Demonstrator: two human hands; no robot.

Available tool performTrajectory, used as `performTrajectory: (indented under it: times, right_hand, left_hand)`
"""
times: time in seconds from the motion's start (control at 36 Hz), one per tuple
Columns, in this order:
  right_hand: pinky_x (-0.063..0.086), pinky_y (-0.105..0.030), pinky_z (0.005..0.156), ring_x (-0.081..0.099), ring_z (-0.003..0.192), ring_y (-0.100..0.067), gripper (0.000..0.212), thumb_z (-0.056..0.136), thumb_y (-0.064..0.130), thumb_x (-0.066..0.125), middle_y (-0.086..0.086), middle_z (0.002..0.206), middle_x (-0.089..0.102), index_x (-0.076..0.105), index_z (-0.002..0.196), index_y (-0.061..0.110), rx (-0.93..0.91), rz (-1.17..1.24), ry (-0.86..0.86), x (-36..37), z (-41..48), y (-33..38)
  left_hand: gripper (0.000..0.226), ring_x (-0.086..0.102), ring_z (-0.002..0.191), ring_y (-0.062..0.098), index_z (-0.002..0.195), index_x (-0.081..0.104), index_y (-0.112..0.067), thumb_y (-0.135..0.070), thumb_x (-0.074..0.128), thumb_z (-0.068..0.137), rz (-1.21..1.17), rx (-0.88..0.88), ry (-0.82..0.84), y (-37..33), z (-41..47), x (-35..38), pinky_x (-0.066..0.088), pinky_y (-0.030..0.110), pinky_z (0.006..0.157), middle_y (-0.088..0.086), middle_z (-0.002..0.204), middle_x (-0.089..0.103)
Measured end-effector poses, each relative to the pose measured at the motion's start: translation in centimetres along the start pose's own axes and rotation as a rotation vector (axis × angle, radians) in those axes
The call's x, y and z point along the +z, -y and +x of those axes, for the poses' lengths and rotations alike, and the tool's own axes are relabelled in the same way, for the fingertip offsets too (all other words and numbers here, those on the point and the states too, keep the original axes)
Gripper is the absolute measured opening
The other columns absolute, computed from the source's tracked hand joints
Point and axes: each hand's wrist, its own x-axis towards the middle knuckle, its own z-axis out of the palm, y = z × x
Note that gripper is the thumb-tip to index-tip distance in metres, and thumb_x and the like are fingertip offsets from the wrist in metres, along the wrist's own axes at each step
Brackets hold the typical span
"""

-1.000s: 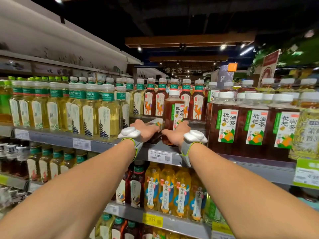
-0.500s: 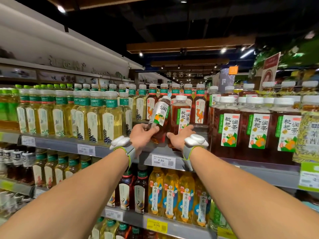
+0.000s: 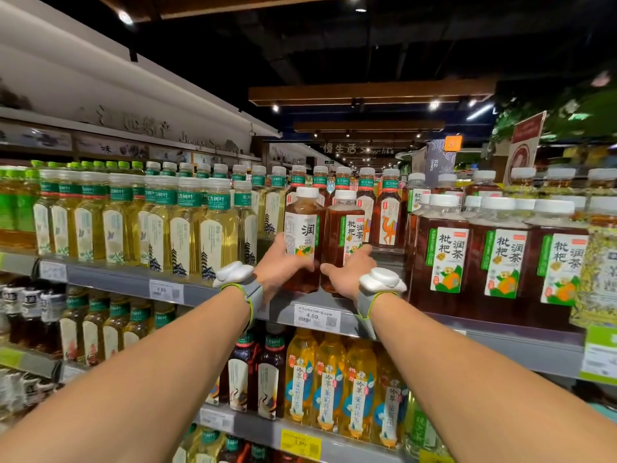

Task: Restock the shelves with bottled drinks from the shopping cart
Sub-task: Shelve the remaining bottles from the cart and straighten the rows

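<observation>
Two brown tea bottles with white caps stand side by side at the front of the grey shelf [image 3: 233, 294]. My left hand [image 3: 278, 267] grips the left tea bottle [image 3: 302, 230] low on its body; that bottle stands upright with its label turned toward me. My right hand [image 3: 349, 274] curls round the base of the right tea bottle [image 3: 345, 235]. Both wrists wear white trackers on grey bands. The shopping cart is out of view.
Pale yellow tea bottles [image 3: 187, 235] fill the shelf to the left. More brown loquat tea bottles [image 3: 500, 259] crowd the right side. Darker camel-label bottles [image 3: 387, 215] stand behind. A 4.89 price tag [image 3: 317, 317] hangs below; yellow drinks [image 3: 329, 385] fill the lower shelf.
The left hand's bottle lay nearly flat, then tilted, and now stands upright on the shelf next to the right one. The camera has tipped upward slightly.
</observation>
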Motion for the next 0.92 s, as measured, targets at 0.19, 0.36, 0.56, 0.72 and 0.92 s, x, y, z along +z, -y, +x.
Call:
performTrajectory:
  times: [0.19, 0.36, 0.56, 0.72, 0.92]
  right_hand:
    - [0.048, -0.047, 0.096, 0.056, 0.117, -0.041, 0.082, 0.083, 0.052, 0.069, -0.022, 0.128, 0.057, 0.031, 0.132, -0.002, 0.003, 0.024, -0.04, 0.2, 0.1, 0.4]
    - [0.05, -0.045, 0.094, 0.059, 0.115, -0.041, 0.095, 0.085, 0.053, 0.069, -0.022, 0.126, 0.061, 0.022, 0.141, -0.007, -0.003, 0.014, -0.066, 0.1, 0.1, 0.1]
    - [0.046, -0.039, 0.085, 0.06, 0.113, -0.04, 0.08, 0.083, 0.046, 0.076, -0.022, 0.127, 0.059, 0.03, 0.128, 0.0, 0.021, 0.146, -0.08, -0.2, -0.4, 0.4]
    - [0.05, -0.045, 0.096, 0.059, 0.114, -0.04, 0.087, 0.081, 0.048, 0.076, -0.02, 0.128, 0.059, 0.026, 0.136, 0.004, -0.037, 0.154, -0.06, 0.0, -0.3, -0.2]
    - [0.046, -0.048, 0.101, 0.053, 0.12, -0.04, 0.088, 0.077, 0.054, 0.077, -0.02, 0.133, 0.054, 0.028, 0.134, 0.008, -0.031, 0.164, -0.049, 0.0, 0.0, -0.3]
  left_hand:
    - [0.038, 0.062, 0.086, 0.01, 0.129, 0.059, -0.014, -0.015, 0.048, 0.093, -0.197, -0.06, -0.054, -0.2, -0.1, 0.2, 0.043, 0.025, 0.066, 0.006, 0.119, 0.069]
    - [0.053, 0.068, 0.101, 0.009, 0.14, 0.052, -0.019, -0.023, 0.071, 0.09, -0.042, 0.035, -0.048, 1.4, 1.0, -0.2, 0.054, 0.019, 0.079, -0.001, 0.119, 0.07]
    - [0.093, 0.065, 0.105, 0.018, 0.115, 0.05, -0.027, -0.075, 0.084, 0.043, 0.143, -0.005, -0.171, 2.2, 1.5, -0.4, 0.055, 0.043, 0.094, 0.002, 0.121, 0.063]
    - [0.081, 0.054, 0.127, 0.033, 0.148, 0.025, -0.014, -0.074, 0.033, 0.093, 0.306, 0.015, -0.138, 1.0, 0.5, 0.6, 0.04, 0.042, 0.108, 0.01, 0.14, 0.055]
    - [0.089, 0.062, 0.117, 0.019, 0.144, 0.039, -0.022, -0.084, 0.041, 0.079, 0.117, 0.079, -0.082, 2.2, 1.5, -0.6, 0.047, 0.046, 0.106, 0.001, 0.132, 0.063]
